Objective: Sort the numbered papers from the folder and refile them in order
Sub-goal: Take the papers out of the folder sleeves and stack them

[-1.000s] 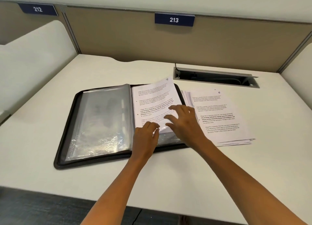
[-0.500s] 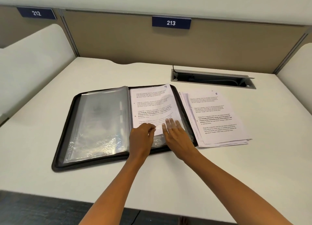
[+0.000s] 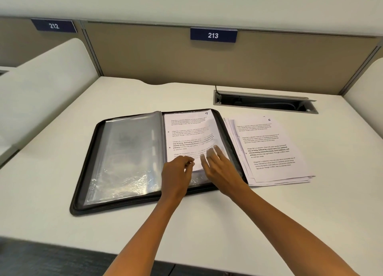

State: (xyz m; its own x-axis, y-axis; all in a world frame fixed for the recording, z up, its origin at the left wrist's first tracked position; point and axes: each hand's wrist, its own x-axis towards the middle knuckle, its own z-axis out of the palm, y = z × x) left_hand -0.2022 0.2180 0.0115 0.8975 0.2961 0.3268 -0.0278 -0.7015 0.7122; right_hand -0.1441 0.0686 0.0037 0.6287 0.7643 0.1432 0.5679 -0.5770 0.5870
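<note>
White desk (image 3: 62,192) fills the frame; at centre my left hand (image 3: 176,172) pinches the sleeve (image 3: 222,143) open while my flat right hand (image 3: 219,166) eases the sheet (image 3: 186,134) squarely into the folder (image 3: 87,172).

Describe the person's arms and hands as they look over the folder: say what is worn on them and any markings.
Both forearms are bare up to the bottom edge of the picture: no sleeves show. The left hand and the right hand wear no gloves. No watch, bracelet or ring shows on the wrists or on the fingers, and no marking shows. The upper arms are out of view.
</note>
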